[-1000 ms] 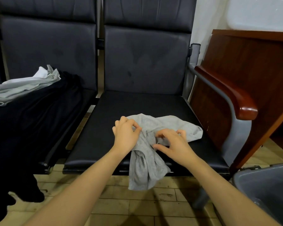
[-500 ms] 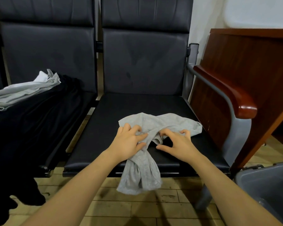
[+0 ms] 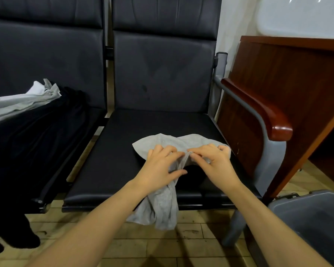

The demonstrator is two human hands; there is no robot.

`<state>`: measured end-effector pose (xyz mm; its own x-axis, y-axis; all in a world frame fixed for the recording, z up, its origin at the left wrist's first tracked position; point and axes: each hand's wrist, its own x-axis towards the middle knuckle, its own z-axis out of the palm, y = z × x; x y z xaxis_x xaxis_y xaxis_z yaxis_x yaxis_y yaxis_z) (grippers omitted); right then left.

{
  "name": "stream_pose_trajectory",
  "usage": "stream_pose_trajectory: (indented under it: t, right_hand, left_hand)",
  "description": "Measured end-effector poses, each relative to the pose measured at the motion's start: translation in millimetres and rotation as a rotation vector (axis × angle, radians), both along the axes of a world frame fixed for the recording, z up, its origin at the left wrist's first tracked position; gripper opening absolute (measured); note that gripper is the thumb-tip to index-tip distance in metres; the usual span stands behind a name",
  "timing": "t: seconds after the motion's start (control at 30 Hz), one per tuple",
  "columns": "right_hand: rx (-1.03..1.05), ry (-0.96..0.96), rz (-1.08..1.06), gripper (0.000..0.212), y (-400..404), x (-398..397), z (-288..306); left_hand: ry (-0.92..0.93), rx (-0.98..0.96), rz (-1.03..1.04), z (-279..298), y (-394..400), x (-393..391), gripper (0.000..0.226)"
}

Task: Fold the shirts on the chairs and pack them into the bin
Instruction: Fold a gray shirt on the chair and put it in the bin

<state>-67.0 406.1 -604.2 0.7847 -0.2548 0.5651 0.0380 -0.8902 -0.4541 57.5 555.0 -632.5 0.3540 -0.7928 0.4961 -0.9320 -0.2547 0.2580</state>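
A crumpled grey shirt lies on the front of the right black chair seat, with its lower part hanging over the seat's front edge. My left hand holds a bunched fold of the shirt between thumb and fingers. Beside it, my right hand pinches the same bunched cloth with its fingertips. The two hands almost touch at the middle of the shirt. A grey plastic bin stands on the floor at the lower right.
On the left chair lies a heap of black cloth with light grey and white shirts on top. A wooden armrest and a brown wooden desk stand to the right of the chair. The floor is tiled.
Both hands have shifted right along the shirt and come together at its middle. The shirt's upper part has spread wider across the seat.
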Motion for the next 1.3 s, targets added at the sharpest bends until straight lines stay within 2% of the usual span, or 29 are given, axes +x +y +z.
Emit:
stream_pose_trajectory:
  t: [0.1, 0.2, 0.33, 0.43, 0.57, 0.67, 0.73, 0.8, 0.9, 0.97, 1.03, 1.2, 1.3]
  right_hand:
    - [0.387, -0.054, 0.07, 0.02, 1, -8, 13]
    - [0.507, -0.115, 0.042, 0.026, -6, -16, 18]
    - [0.628, -0.135, 0.041, 0.026, -14, -26, 18]
    - [0.668, -0.079, 0.064, 0.027, -18, -32, 15]
    - [0.688, -0.006, 0.122, 0.024, -26, -46, 13]
    - [0.777, 0.052, 0.132, 0.01, -25, -51, 11]
    - [0.752, 0.051, 0.071, 0.008, -24, -49, 5]
    - [0.637, 0.113, 0.02, 0.014, -26, -47, 1]
    - [0.391, 0.296, -0.038, 0.013, -32, -47, 1]
    - [0.322, 0.315, -0.068, 0.006, -33, -48, 2]
    - [0.358, 0.261, -0.068, 0.004, -33, -47, 1]
    - [0.599, 0.175, -0.009, 0.012, -29, -47, 1]
    - [0.654, 0.175, -0.003, 0.008, -23, -45, -2]
  left_hand:
    - [0.036, -0.096, -0.072, -8, -10, -10, 0.05]
    - [0.071, -0.193, -0.051, -8, -16, -14, 0.055]
    - [0.134, -0.269, -0.1, -4, -24, -20, 0.038]
    - [0.16, -0.304, -0.123, -5, -30, -26, 0.041]
    - [0.008, -0.306, -0.161, -5, -37, -27, 0.04]
    - [-0.137, -0.291, -0.18, -8, -42, -25, 0.044]
    - [-0.226, -0.264, -0.188, -11, -43, -23, 0.039]
    - [-0.269, -0.207, -0.188, -11, -42, -21, 0.041]
    - [-0.119, -0.059, -0.101, -5, -33, -24, 0.057]
    - [0.109, 0.013, -0.009, 0, -23, -21, 0.049]
    - [0.229, 0.019, 0.023, 6, -11, -13, 0.033]
    - [0.432, 0.093, 0.02, -1, 31, 6, 0.016]
    - [0.455, -0.071, 0.044, -16, 53, 7, 0.019]
